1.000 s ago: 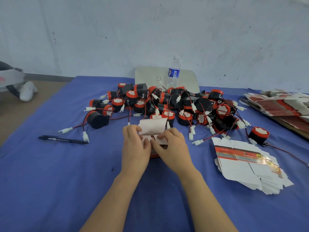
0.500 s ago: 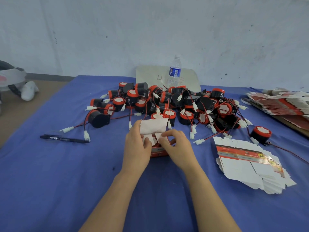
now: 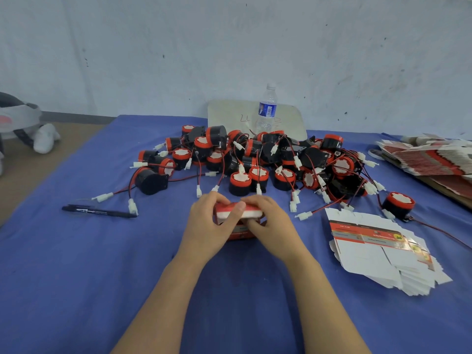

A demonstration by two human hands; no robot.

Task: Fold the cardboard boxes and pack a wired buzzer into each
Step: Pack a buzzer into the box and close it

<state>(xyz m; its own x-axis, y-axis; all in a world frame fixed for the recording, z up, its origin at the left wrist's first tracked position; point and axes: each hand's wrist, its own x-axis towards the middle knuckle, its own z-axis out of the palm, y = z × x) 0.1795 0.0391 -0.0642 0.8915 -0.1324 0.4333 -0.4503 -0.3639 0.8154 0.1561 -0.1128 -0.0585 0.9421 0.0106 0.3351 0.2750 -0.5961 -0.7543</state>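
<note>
As left hand, right hand grip box, buzzers just beyond.

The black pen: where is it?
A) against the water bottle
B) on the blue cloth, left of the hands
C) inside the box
B: the black pen lies on the blue cloth, left of the left hand and right hand, which grip the box.

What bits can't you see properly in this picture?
Head view:
- Inside of the box: covered by the left hand and right hand.
- Print on the flat cartons: too small.
- The far carton stack: cut by the right edge.
- The bottle label: blurred.
</note>
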